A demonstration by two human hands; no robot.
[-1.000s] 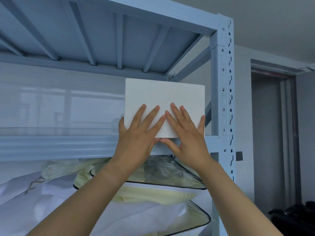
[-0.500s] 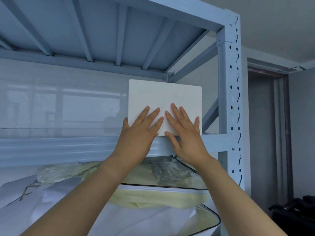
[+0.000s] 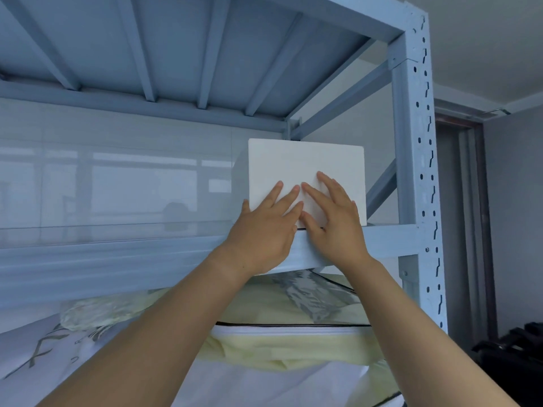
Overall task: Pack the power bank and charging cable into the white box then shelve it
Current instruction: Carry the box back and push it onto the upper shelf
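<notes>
We press the white box [image 3: 305, 171] onto the shelf [image 3: 390, 239] beside the post [image 3: 411, 171], left hand [image 3: 264, 230] and right hand [image 3: 335, 224] flat, grasping nothing; next we likely let go.

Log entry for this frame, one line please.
stage: shelving | closed white rectangular box upright on blue metal shelf, right end | left hand, right hand: flat on box front, open

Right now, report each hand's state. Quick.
Left hand: open, fingers flat against the white box on the shelf, gripping nothing.
Right hand: open, palm and fingers flat on the same box face, gripping nothing.
</notes>
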